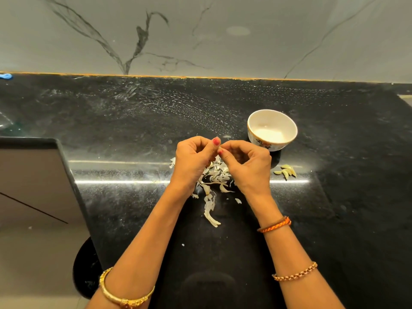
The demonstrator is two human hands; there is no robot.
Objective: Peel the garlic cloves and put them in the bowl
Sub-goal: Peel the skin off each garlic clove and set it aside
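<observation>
Both hands, left hand (193, 157) and right hand (244, 161), pinch what is probably a garlic clove (219, 147) above the skins (215, 177); peel over that pile, then drop it into the bowl (287, 123).

no readable text, labels, brands or numbers anywhere

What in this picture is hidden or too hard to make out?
Head view only:
- The clove being peeled: hidden by the left hand and right hand.
- Bowl contents: glare washes out the bottom.
- Blue object: cut off by the left edge.
- Part of the peel pile: under the hands.
</observation>
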